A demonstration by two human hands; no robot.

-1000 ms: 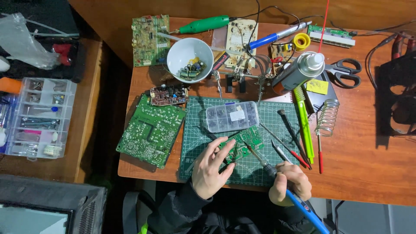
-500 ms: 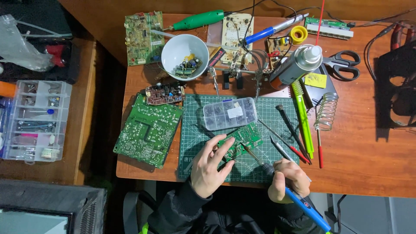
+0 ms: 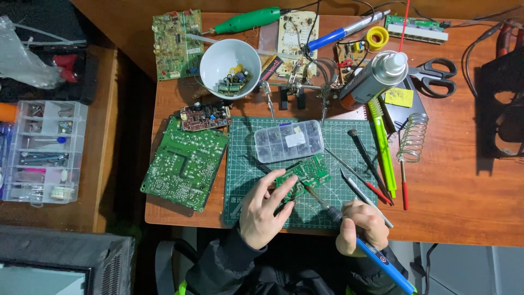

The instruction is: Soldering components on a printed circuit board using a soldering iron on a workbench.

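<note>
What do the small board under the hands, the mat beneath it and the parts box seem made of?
Small circuit board: rigid laminate, apparently, with glossy green coating. Cutting mat: matte green, probably soft plastic or rubber, with printed grid. Parts box: clear hard plastic; contents show through.

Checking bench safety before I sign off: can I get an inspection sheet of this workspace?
Surface: wooden table, green cutting mat.
Job's things: small circuit board; soldering iron, tip at the board.
Clutter: white bowl, parts box, large board, spray can, scissors.
Hands: left hand on the board; right hand grips the iron.
Cables: dark leads at the far edge.
Surroundings: clear organiser on a side table.
</note>
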